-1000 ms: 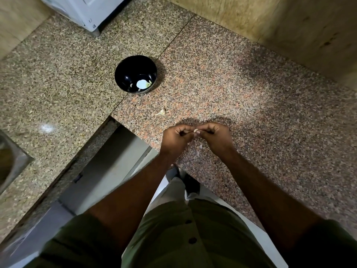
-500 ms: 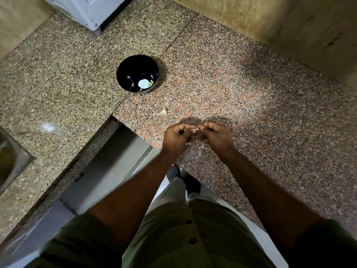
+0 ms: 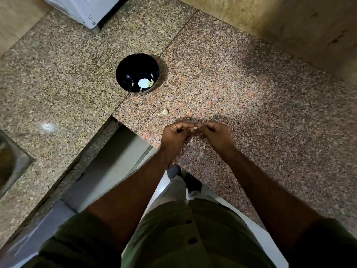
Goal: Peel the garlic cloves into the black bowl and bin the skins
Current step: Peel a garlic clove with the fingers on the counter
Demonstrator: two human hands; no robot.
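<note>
Black bowl (image 3: 123,74) with peeled cloves (image 3: 143,83); both hands (image 3: 196,132) pinching 1 garlic clove (image 3: 195,128).

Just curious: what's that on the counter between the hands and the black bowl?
One unpeeled garlic clove on bare granite, between the black bowl and the hands, in the head view.

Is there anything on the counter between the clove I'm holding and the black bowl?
Only one small garlic piece lies on the counter roughly on the line from the clove in your hands to the black bowl; lifting the clove over passes above it.
</note>
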